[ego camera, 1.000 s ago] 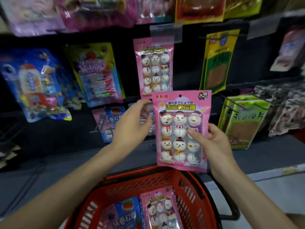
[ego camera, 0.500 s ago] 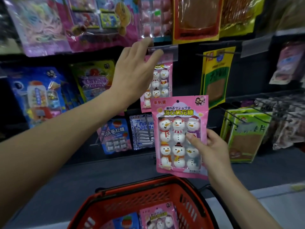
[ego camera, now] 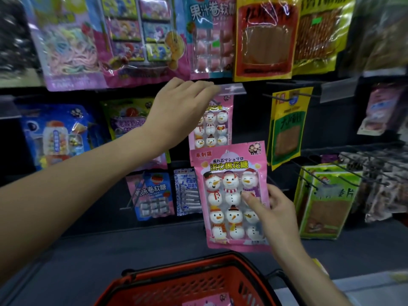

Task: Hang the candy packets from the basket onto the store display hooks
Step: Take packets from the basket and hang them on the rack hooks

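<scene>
My right hand (ego camera: 276, 215) holds a pink snowman marshmallow packet (ego camera: 229, 195) upright by its right side, thumb on the front. It hangs in the air just below an identical snowman packet (ego camera: 215, 127) that is on a display hook. My left hand (ego camera: 181, 109) is raised to that hook, its fairly straight fingers touching the left end of the clear tag holder (ego camera: 234, 89) at the hook's tip. Its thumb is hidden. Below, the red basket (ego camera: 176, 274) holds another pink packet (ego camera: 212, 302), only partly in view.
Packets hang all around: a blue-pink candy packet (ego camera: 154, 195) at lower left, a yellow-green packet (ego camera: 287, 129) to the right, green packets (ego camera: 324, 199) on long black hooks (ego camera: 309, 171) at far right. A large row of packets (ego camera: 143, 40) hangs above.
My left hand left the held packet and rose to the hook's clear tag holder. My right hand kept hold of the snowman packet, and the view tilted upward.
</scene>
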`<state>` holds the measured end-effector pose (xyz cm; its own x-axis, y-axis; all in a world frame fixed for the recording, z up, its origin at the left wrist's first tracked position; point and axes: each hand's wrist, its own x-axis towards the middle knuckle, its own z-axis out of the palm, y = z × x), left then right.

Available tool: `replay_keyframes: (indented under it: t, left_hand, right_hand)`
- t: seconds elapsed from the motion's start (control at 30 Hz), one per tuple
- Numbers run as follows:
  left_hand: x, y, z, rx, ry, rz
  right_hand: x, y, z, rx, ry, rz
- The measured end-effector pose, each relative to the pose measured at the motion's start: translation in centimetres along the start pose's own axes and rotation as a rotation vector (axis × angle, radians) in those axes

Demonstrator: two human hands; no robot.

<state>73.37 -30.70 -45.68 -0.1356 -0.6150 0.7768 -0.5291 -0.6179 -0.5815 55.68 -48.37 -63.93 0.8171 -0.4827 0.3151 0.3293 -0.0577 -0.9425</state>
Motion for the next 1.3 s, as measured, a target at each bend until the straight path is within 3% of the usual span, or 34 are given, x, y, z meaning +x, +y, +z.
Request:
replay_keyframes:
  t: [0.23, 0.47, 0.6, 0.77, 1.3]
  left_hand:
    - [2.3, 0.0, -2.2, -0.244, -0.114, -0.15]
    - [3.2, -0.4, -2.0, -0.739, -0.173, -0.644]
    - [3.5, -0.1, -2.0, -0.891, -0.171, -0.783]
    - [3.6, 0.0, -1.8, -0.912, -0.171, -0.81]
    - [3.3, -0.8, -2.0, -0.886, -0.185, -0.742]
  right_hand:
    - [0.9, -0.2, 1.1, 0.026, 0.005, -0.02]
    - [4.2, -1.4, 1.5, -0.033, 0.019, -0.111]
    - [6.6, -2.8, 1.7, -0.023, -0.01, -0.148]
    - [7.8, -3.5, 1.6, 0.125, 0.015, -0.144]
    - [10.0, -4.1, 3.2, 0.123, 0.007, -0.159]
